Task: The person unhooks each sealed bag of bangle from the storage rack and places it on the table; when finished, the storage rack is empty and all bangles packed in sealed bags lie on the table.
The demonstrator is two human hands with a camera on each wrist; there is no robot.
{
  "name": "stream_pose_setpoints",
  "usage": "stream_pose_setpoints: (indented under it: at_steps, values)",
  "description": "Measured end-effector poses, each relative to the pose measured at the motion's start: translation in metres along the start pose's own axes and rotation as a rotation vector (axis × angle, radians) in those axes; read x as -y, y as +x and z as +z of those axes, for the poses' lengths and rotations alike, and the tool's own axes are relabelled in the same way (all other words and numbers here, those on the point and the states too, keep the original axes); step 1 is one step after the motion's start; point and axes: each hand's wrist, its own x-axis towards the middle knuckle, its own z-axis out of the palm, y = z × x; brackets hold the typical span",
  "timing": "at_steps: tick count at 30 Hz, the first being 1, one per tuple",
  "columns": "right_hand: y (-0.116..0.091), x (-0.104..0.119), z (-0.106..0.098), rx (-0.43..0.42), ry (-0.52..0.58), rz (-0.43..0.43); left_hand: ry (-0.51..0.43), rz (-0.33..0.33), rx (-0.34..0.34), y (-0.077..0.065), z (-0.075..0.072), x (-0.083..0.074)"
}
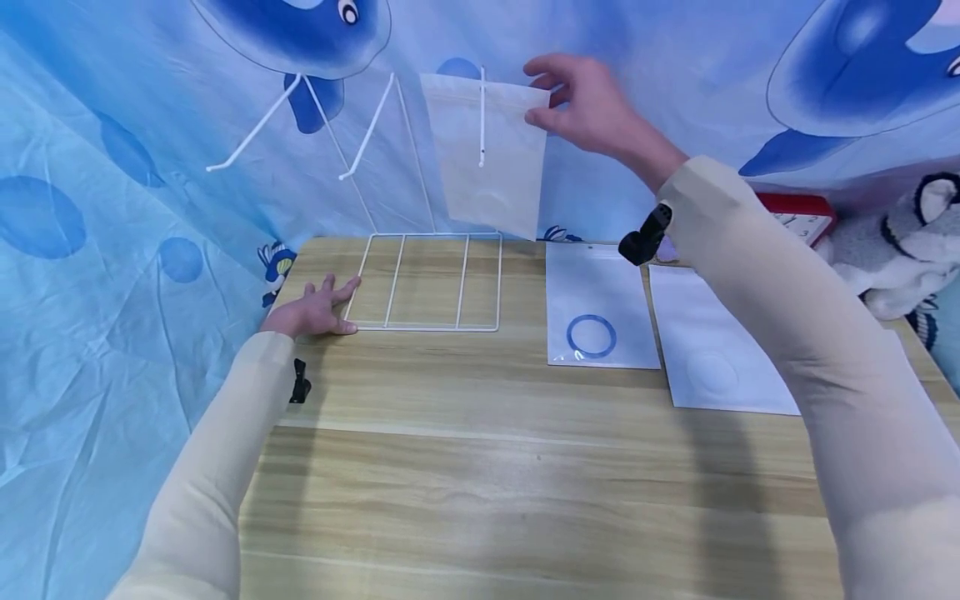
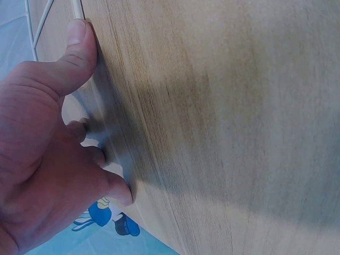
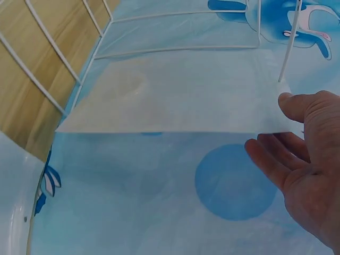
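A white wire rack (image 1: 424, 329) stands at the back of the table, its base flat on the wood and several prongs pointing forward. On its right prong (image 1: 482, 125) hangs a flat white pouch (image 1: 495, 167). My right hand (image 1: 588, 104) is at the pouch's upper right corner, with the thumb in front of the edge and the fingers loosely bent, a gap between them. In the right wrist view the thumb (image 3: 292, 105) lies right by that corner. My left hand (image 1: 318, 308) rests spread at the rack base's left front corner, its thumb (image 2: 78, 40) against the wire.
Right of the rack lie a white pouch with a blue ring (image 1: 600, 292) and more white packets (image 1: 705, 350), partly under my right forearm. A red clock (image 1: 806, 215) and a grey-white plush toy (image 1: 892, 242) sit at the back right. A blue patterned cloth (image 1: 112, 250) hangs behind and left.
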Motion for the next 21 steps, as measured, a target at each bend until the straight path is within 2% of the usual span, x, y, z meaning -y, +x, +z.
stream_pose_setpoints:
  at_steps: [4,12,21]
  values:
    - [0.009,0.004,0.002,0.012,-0.013,0.007,0.008,0.000,-0.004,0.002,0.001,-0.001]
    - [0.021,0.006,0.010,0.032,0.098,0.051,0.016,-0.004,-0.007,0.004,0.000,-0.003]
    - [0.027,0.008,0.015,0.033,0.124,0.087,-0.008,-0.011,-0.003,0.004,0.000,-0.006]
